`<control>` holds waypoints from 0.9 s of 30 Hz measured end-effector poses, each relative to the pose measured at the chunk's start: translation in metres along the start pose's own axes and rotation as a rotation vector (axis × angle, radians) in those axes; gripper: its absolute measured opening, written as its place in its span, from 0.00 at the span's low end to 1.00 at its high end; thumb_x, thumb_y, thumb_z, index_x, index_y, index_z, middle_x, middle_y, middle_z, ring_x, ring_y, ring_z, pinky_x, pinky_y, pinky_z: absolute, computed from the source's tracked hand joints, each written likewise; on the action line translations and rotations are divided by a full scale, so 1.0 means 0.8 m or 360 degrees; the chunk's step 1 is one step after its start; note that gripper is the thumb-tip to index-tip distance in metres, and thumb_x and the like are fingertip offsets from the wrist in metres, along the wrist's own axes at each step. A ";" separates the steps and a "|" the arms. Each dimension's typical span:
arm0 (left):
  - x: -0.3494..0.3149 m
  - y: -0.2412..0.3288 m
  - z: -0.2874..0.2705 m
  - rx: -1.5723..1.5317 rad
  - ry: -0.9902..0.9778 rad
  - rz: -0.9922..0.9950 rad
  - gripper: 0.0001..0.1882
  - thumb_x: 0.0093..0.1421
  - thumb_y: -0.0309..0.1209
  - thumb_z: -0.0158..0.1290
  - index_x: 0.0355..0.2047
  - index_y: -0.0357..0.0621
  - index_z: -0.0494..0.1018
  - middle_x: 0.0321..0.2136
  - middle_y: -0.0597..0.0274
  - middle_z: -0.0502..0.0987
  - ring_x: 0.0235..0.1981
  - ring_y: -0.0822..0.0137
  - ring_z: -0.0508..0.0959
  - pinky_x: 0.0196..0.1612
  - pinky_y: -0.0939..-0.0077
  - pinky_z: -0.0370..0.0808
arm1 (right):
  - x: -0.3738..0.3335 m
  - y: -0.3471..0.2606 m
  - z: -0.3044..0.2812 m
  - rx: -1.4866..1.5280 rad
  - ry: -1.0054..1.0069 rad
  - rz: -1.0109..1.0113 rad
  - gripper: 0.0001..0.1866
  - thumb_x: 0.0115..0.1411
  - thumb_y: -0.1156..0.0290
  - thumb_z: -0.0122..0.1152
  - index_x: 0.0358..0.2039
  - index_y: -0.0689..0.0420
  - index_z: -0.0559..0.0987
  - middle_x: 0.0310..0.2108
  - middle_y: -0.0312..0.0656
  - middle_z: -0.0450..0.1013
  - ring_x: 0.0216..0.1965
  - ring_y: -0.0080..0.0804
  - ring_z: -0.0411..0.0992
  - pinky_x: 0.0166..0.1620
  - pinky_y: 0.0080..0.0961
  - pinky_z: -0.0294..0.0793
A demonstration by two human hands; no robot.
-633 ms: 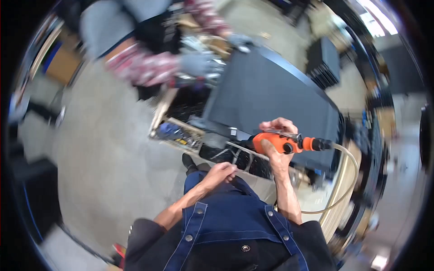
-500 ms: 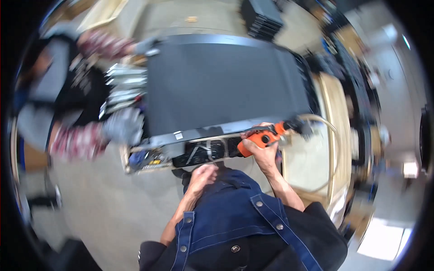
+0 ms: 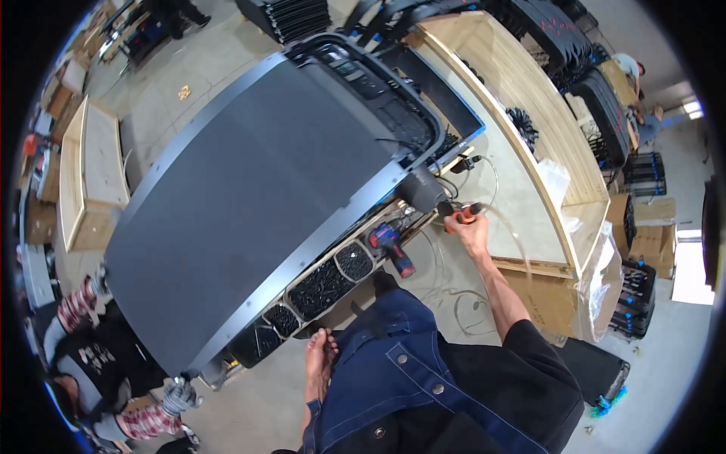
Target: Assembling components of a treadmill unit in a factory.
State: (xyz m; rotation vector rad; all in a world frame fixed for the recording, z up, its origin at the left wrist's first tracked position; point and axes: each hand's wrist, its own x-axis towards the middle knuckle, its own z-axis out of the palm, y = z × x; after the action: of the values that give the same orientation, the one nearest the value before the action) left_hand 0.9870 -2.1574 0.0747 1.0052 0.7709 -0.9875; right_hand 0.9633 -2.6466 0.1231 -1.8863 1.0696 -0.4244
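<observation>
An orange-and-black power tool (image 3: pixel 466 214) is in my right hand (image 3: pixel 473 234), fingers wrapped round its orange grip, beside the right end of the workpiece. Against my apron, my left hand (image 3: pixel 321 349) is closed, its fingers curled; what it may hold is too small to tell. In front of me stretches a large dark grey panel (image 3: pixel 242 197) with metal edge strips and a black frame (image 3: pixel 401 98) at its far right end. Below its near edge, a blue-and-red cordless drill (image 3: pixel 390 247) lies beside trays of small black parts (image 3: pixel 314 287).
At lower left a co-worker's gloved hand (image 3: pixel 180 396) is at the panel's corner. A wooden-sided bench (image 3: pixel 544 181) stands to the right, with a hose and cables near it. Another wooden crate (image 3: pixel 94 166) is at far left. Black stacked parts (image 3: pixel 287 19) stand behind.
My view has swung right, so the panel now appears tilted. My right hand has carried the power tool to the right end. My left hand stays near my apron.
</observation>
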 end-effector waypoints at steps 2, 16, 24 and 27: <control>0.006 -0.018 0.029 -0.0035 0.0035 -0.0058 0.14 0.68 0.42 0.56 0.42 0.44 0.76 0.28 0.68 0.77 0.28 0.74 0.77 0.32 0.78 0.75 | 0.035 0.045 0.000 -0.0055 -0.0176 0.0114 0.18 0.47 0.73 0.75 0.38 0.60 0.78 0.32 0.37 0.77 0.33 0.23 0.73 0.40 0.24 0.75; -0.006 -0.080 0.152 0.0143 0.0349 0.0136 0.16 0.68 0.41 0.56 0.45 0.42 0.74 0.30 0.65 0.76 0.31 0.68 0.76 0.34 0.71 0.75 | 0.230 0.187 0.054 -0.0108 -0.0196 -0.0127 0.19 0.48 0.77 0.64 0.44 0.59 0.80 0.43 0.52 0.76 0.46 0.53 0.75 0.48 0.40 0.75; -0.004 -0.177 0.199 -0.0158 0.0348 0.0479 0.16 0.68 0.41 0.56 0.46 0.41 0.75 0.30 0.66 0.77 0.31 0.71 0.76 0.35 0.73 0.75 | 0.199 0.211 0.059 -0.0246 -0.0455 -0.0105 0.33 0.47 0.58 0.74 0.53 0.56 0.79 0.50 0.51 0.74 0.54 0.49 0.73 0.57 0.40 0.72; 0.018 -0.185 0.264 -0.0020 0.0288 0.0478 0.16 0.68 0.40 0.55 0.47 0.40 0.75 0.30 0.67 0.76 0.29 0.72 0.77 0.33 0.76 0.76 | 0.205 0.228 0.045 -0.0078 -0.0356 -0.0121 0.32 0.47 0.57 0.74 0.53 0.56 0.79 0.50 0.51 0.74 0.55 0.49 0.73 0.58 0.39 0.71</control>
State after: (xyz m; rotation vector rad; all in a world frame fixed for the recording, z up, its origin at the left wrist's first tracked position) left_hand 0.8726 -2.3882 0.0895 1.1721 0.7466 -0.6388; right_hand 0.9873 -2.8015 -0.0690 -1.9699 0.8693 -0.2249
